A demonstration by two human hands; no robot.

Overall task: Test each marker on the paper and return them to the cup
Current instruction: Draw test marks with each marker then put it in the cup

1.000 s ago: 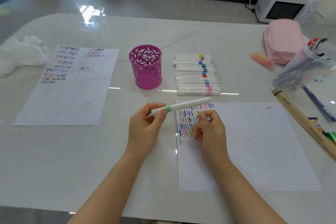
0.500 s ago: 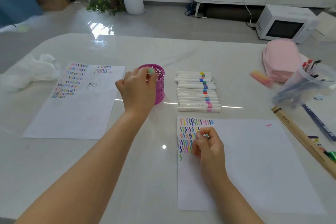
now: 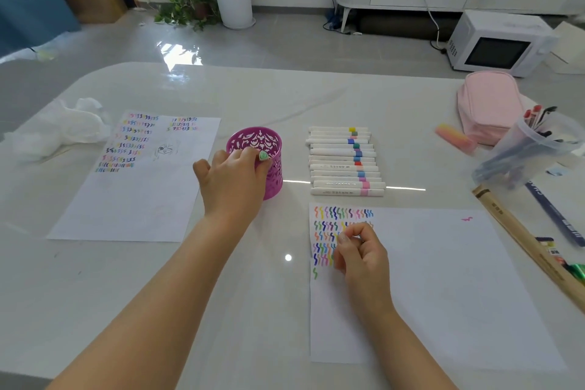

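Note:
A purple cut-out cup (image 3: 272, 142) stands on the table left of centre. My left hand (image 3: 234, 180) is at the cup's near rim and grips a marker (image 3: 263, 155); only its green end shows between my fingers, pointing up over the rim. A row of several white markers (image 3: 343, 161) with coloured bands lies to the right of the cup. Below them is the test paper (image 3: 443, 279), with coloured squiggles in its top left corner. My right hand (image 3: 361, 256) rests on those squiggles, its fingers loosely curled with nothing visible in them.
A second sheet (image 3: 136, 187) covered in squiggles lies left of the cup, with crumpled white tissue (image 3: 60, 130) beyond it. At the right are a pink pouch (image 3: 487, 104), a pink eraser (image 3: 452, 136), a tipped clear tub of pens (image 3: 531, 149) and a long wooden box (image 3: 525, 247).
My left hand carried the green marker from above the test paper up and left to the cup's rim. My right hand stayed on the squiggles. The camera tilted upward.

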